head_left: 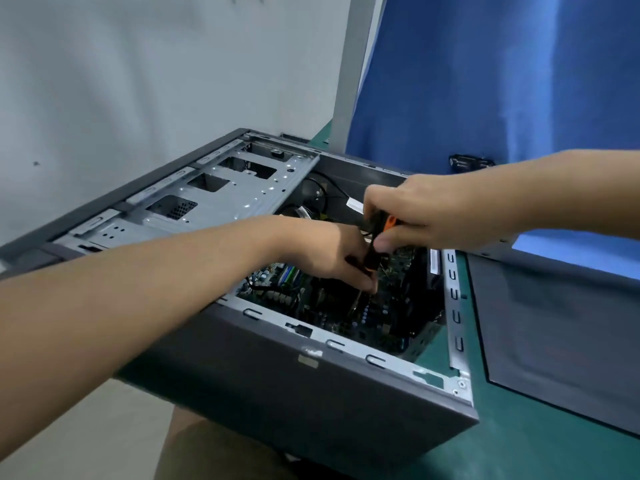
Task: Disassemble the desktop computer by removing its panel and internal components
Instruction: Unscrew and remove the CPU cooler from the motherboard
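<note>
An open grey desktop case [311, 393] lies on its side on a green table, its motherboard [346, 313] exposed inside. My right hand [426, 213] grips the black-and-orange handle of a screwdriver [375, 244] held upright over the board. My left hand [332, 254] reaches into the case, its fingers pinching the screwdriver's lower shaft near the tip. The removed side panel [554, 334] lies flat to the right of the case. The screwdriver's tip is hidden behind my left fingers.
A metal drive cage [214, 199] covers the case's far left half. Black cables [318, 195] run at the back of the case. A blue curtain [502, 74] hangs behind the table. A small black object [471, 162] sits by the curtain.
</note>
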